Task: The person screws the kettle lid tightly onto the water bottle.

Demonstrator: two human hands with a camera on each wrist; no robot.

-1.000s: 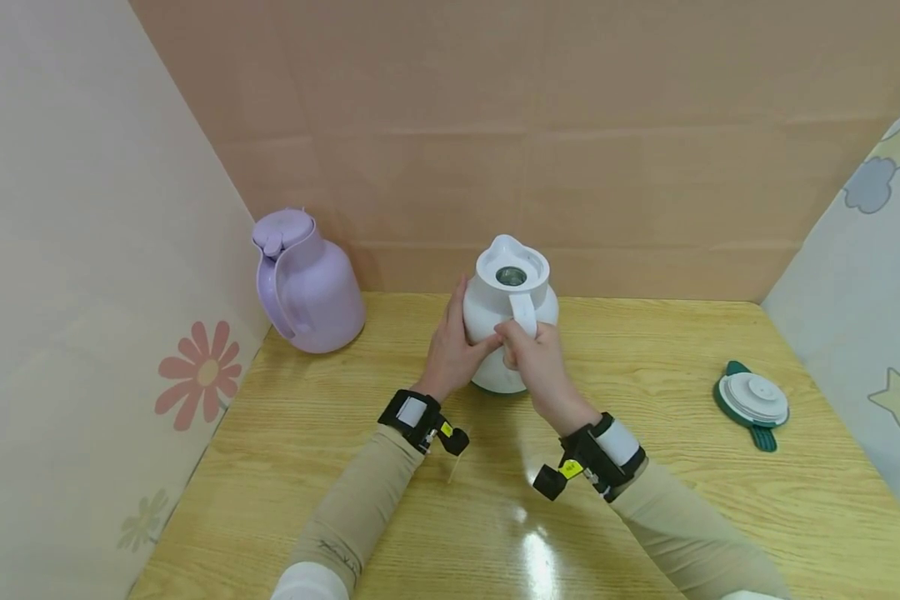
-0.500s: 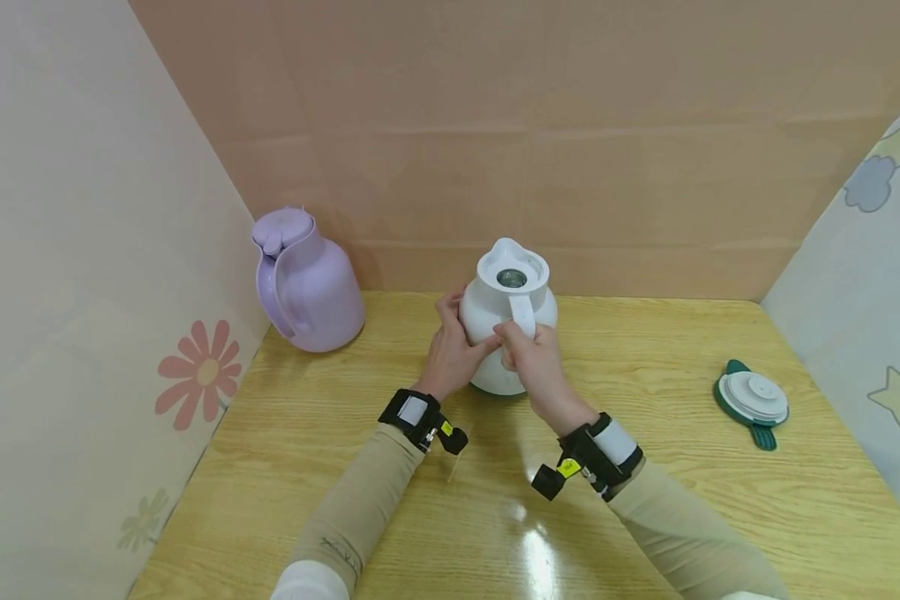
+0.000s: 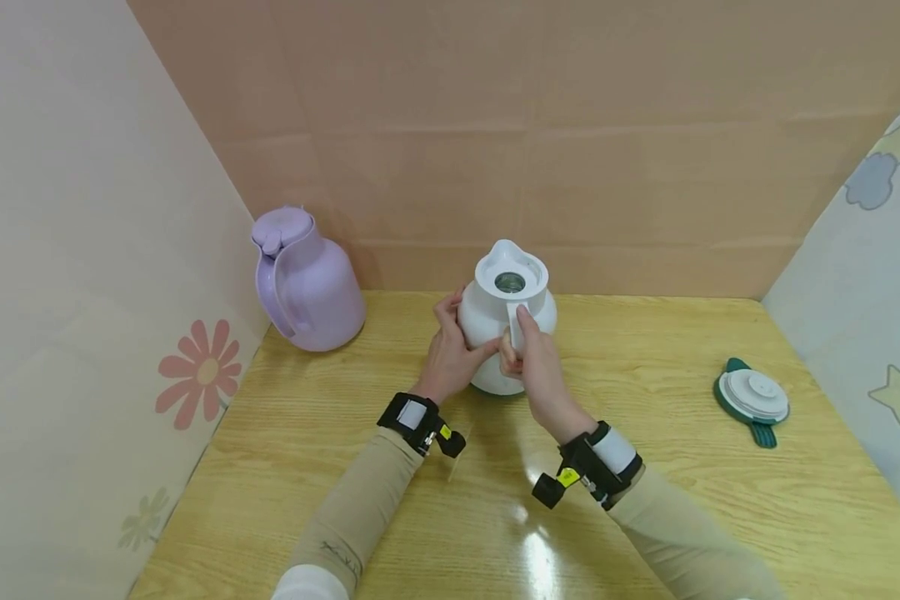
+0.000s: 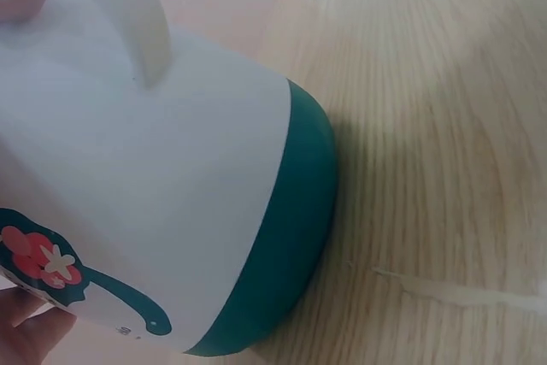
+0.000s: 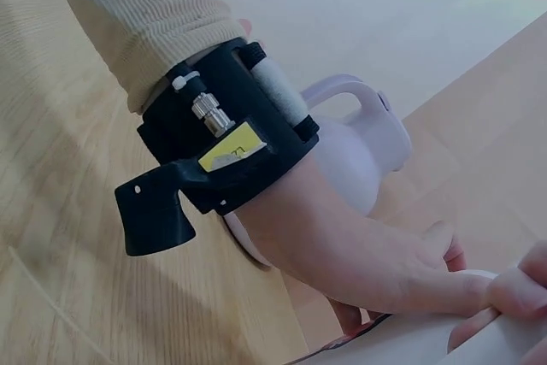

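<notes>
Jug (image 3: 508,312), white with a green base, stands upright on our table (image 3: 390,517), toward the back and near the middle, its mouth open and a dark opening showing down the neck. We have both hands on it. Our left hand (image 3: 450,350) lies against its left flank, fingers curved round the belly with the thumb toward the front; that looks like a steadying hold, keeping the body from turning or sliding on the smooth wood. Our right hand (image 3: 531,358) is at the handle (image 3: 515,321), which faces us: fingers and thumb pinch the white strap, the thumb lying up along it. With one hand bracing the body and the other on the handle, we judge the jug is kept square and under control rather than being lifted, since its base sits flat on the table in the left wrist view, where the green band (image 4: 299,237) meets the wood and a red flower print shows on the side.

Lid (image 3: 752,398), white on a green underside, lies well apart at the right side of the table, out of the way of both arms, which is why the jug's mouth is bare. A purple jug (image 3: 305,283) stands closed in the far left corner, near the wall, untouched; it also shows beyond our left forearm in the right wrist view.
</notes>
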